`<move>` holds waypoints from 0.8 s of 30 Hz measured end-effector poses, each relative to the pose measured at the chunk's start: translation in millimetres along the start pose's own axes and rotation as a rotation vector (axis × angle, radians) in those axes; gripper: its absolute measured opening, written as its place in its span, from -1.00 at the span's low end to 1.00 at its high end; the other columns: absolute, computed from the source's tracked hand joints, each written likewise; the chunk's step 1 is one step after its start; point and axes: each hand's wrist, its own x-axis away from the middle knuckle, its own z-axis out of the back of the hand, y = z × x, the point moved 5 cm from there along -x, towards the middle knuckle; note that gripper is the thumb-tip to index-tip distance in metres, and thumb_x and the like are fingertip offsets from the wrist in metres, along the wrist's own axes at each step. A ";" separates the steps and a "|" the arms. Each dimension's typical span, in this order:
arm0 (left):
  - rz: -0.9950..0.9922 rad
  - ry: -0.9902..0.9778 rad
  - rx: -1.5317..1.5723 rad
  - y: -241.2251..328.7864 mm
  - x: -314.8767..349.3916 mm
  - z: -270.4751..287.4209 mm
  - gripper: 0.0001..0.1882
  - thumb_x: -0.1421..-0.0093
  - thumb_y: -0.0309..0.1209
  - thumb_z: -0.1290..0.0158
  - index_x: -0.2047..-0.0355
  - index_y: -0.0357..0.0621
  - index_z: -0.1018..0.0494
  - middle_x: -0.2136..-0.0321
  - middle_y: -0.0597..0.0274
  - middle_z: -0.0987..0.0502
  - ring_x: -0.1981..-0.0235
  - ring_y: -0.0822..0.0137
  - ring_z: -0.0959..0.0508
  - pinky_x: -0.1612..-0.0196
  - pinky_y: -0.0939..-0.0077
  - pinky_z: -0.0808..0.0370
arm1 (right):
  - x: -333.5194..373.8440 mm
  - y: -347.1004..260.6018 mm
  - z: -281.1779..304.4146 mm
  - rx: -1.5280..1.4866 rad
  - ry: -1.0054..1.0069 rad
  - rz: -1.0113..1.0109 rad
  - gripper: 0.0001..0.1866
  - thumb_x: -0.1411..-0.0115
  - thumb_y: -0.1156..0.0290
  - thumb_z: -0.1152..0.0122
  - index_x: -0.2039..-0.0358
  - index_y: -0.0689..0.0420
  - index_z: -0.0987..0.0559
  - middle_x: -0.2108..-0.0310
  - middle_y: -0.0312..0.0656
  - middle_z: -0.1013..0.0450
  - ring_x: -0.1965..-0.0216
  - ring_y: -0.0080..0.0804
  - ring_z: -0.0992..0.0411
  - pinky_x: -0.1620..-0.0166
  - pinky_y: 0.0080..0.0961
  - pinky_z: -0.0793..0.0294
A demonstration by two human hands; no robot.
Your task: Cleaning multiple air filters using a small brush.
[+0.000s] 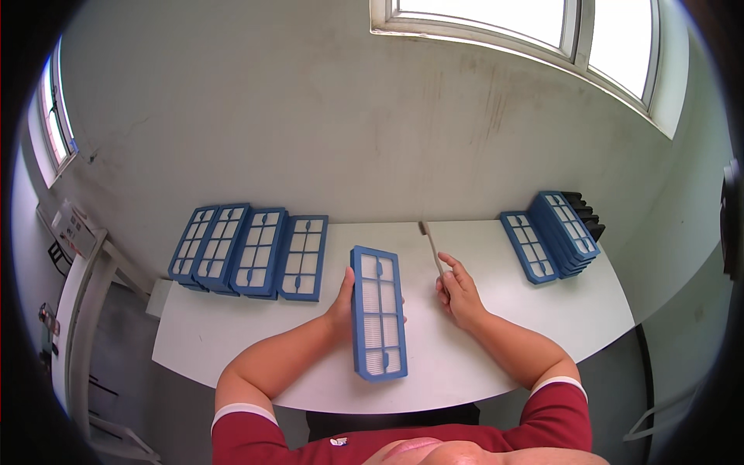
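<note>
My left hand [341, 304] grips a blue-framed rectangular filter with white pleats [378, 311], held lengthwise above the white table [232, 341], grid side up. My right hand [459, 288] rests on the table just right of it, fingers closed around the lower end of a thin grey stick-like tool [431, 245] that points away toward the wall. The tool's far tip is dark.
A row of several blue filters [252, 252] lies overlapping at the table's back left. A stack of blue filters [562, 229] leans at the back right, with black parts [589, 213] behind it. A grey wall and windows stand beyond; a white cart [77, 263] is at far left.
</note>
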 end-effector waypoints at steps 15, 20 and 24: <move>0.219 0.120 -0.183 1.5 1.7 -0.1 -0.02 -0.02 0.46 0.45 -0.16 -0.11 -0.13 0.00 -0.01 -0.32 -0.01 0.11 -0.36 -0.03 0.14 -0.35 | -1.9 8.4 0.5 -0.214 -0.025 -0.262 -0.66 -0.33 0.30 0.22 -0.10 -0.03 -0.28 0.55 -0.41 -0.25 0.68 -0.70 -0.03 0.66 -0.75 -0.03; 0.233 0.199 -0.353 2.9 9.0 12.2 -0.01 -0.01 0.46 0.36 -0.16 -0.13 -0.11 0.05 0.07 -0.34 0.03 0.26 -0.37 -0.01 0.29 -0.35 | 0.8 1.7 -1.9 -0.256 -0.031 -0.265 -0.64 -0.35 0.22 0.26 -0.06 0.08 -0.30 0.61 -0.41 -0.17 0.69 -0.69 0.02 0.66 -0.74 -0.01; 0.223 0.178 -0.393 4.7 7.3 12.3 0.01 0.02 0.46 0.29 -0.18 -0.13 -0.08 0.05 0.07 -0.34 0.03 0.28 -0.37 0.00 0.31 -0.36 | 0.3 5.4 0.1 -0.263 -0.049 -0.275 -0.62 -0.35 0.18 0.27 -0.03 0.15 -0.31 0.63 -0.41 -0.14 0.69 -0.69 0.02 0.66 -0.73 -0.01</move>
